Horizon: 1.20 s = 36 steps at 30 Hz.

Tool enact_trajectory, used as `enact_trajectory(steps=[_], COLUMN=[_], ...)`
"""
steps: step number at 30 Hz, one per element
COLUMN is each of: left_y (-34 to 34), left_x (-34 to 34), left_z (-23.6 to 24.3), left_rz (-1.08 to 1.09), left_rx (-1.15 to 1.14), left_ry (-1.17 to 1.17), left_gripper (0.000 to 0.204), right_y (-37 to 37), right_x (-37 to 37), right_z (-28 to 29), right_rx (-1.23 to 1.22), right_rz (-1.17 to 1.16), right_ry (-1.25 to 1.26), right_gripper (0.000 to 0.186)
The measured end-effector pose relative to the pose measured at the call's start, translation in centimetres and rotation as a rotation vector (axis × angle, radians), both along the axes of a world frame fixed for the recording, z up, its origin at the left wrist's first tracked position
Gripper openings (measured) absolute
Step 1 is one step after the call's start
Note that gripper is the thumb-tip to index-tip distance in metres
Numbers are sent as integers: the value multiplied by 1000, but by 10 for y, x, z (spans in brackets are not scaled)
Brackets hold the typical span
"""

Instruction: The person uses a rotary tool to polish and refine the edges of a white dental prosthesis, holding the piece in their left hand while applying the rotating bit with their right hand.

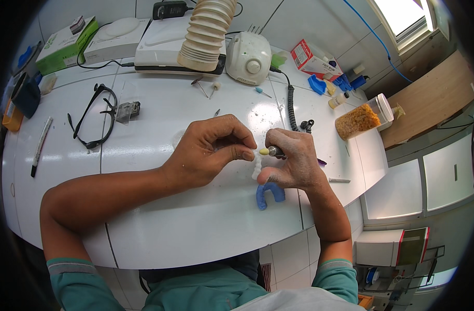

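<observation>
My left hand [208, 150] has its thumb and forefinger closed in a pinch at the upper end of a small white row of tooth-like bumps [257, 168], which hangs just below those fingertips, between my two hands. The fingers of my right hand [296, 155] are curled round a handpiece [277, 151], its pale yellow tip [265, 152] pointing left, right beside the top of the row; whether the two touch, I cannot tell. My right thumb reaches down near the row's lower end, though I can't say if it presses on it. As I judge it, the grinding is well under way: pale powder coats my right fingers, and specks lie on the white tabletop [195, 228] beyond them. The bumps already have their shape, but the row is too small to show which have been smoothed and which remain. It isn't set down yet, so I'd call the work unfinished. Just below my right thumb sits a blue arch-shaped piece [268, 187], apart from the row. Farther off, beyond my fingertips, lie a blue-tipped bit [259, 90] and the white control box [250, 58].
</observation>
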State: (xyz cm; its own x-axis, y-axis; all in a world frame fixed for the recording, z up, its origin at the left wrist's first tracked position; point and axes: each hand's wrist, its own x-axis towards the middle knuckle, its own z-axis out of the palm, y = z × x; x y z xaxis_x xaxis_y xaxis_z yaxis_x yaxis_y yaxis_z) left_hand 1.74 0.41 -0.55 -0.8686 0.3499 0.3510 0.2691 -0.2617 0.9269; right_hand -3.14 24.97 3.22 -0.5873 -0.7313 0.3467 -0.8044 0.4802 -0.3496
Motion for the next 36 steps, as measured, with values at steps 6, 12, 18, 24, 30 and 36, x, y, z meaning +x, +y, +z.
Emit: enact_trajectory(steps=[6,12,18,24,30,36], left_y=[0,0,0,1,0,0], left_x=[1,0,-1,-1,-1,-1], left_z=[1,0,-2,-3,-1,-4], left_rz=[4,-9,-26,-28,-22,-23], left_rx=[-4,18,12,28,20,25], left_ry=[13,-5,14,13,5,26], left_gripper=[9,9,9,9,9,9], right_y=[-1,-1,-1,-2,-2,-1], right_x=[0,1,1,1,1,0], right_z=[0,0,0,0,0,-1], right_rx=[10,26,46,43,36,49], right_rz=[13,3,-4,-6,1,5], right_ry=[12,4,-1,5,6,14], right_gripper=[80,80,82,82,82,84])
